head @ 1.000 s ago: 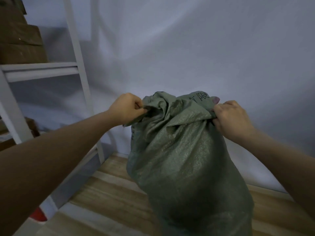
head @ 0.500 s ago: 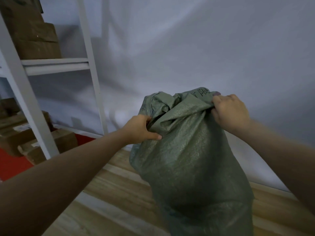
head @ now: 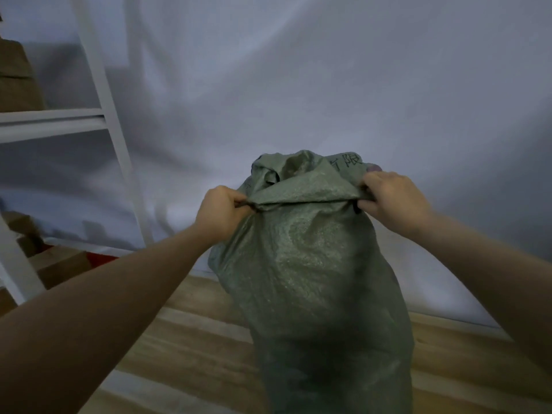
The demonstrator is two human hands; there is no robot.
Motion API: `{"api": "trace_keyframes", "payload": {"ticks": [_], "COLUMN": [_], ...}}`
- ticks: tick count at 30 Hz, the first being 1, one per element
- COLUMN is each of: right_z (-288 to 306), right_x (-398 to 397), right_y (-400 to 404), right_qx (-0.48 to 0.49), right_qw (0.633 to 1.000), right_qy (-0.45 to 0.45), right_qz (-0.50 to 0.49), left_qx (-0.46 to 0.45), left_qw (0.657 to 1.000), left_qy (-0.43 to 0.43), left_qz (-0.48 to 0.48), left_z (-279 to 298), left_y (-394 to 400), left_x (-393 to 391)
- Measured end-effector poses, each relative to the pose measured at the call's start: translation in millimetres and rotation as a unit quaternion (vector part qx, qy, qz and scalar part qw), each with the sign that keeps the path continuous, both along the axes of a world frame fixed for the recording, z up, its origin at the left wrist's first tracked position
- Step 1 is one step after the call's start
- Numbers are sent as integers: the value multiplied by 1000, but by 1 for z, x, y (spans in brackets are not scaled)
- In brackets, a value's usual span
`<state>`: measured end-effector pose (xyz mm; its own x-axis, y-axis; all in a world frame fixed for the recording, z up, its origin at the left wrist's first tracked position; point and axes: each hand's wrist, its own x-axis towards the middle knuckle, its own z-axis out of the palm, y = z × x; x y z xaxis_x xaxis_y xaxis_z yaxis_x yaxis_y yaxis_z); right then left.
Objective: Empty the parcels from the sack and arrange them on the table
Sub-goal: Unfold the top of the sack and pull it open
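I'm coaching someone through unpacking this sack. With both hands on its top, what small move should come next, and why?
Probably pull the hands apart to spread the mouth. The left hand and right hand each grip bunched fabric at the top of the green sack, whose mouth is folded over, and no parcels show.

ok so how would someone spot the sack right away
Look at the wooden table in front of the pale cloth backdrop. The sack stands upright on it, both hands gripping its bunched top. It is the only green woven thing here; the boxes at left are brown cardboard.
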<state>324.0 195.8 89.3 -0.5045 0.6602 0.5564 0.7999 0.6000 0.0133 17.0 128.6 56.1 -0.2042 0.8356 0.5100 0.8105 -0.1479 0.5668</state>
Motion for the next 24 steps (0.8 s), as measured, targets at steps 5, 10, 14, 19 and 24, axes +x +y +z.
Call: {"api": "trace_keyframes", "payload": {"ticks": [5,10,14,19,24], "right_z": [3,15,39,56,75], "right_x": [11,13,4,-1,1], "right_y": [19,35,46,52,51], "right_qx": [-18,-51,-38,19,106], "right_qw": [1000,996,991,991,979], "right_qy": [-4,21,52,11,22], "right_qz": [4,-73,-114,-134,-170], "left_qx": [16,-4,-2,37,81], "left_qw": [1000,999,999,999,996], "left_qy": [-8,24,17,14,8], "left_qz": [-19,-38,-30,-23,-25], "left_z": [22,38,51,62,96], "left_y": [26,43,53,59,70], "left_x": [10,14,12,4,10]}}
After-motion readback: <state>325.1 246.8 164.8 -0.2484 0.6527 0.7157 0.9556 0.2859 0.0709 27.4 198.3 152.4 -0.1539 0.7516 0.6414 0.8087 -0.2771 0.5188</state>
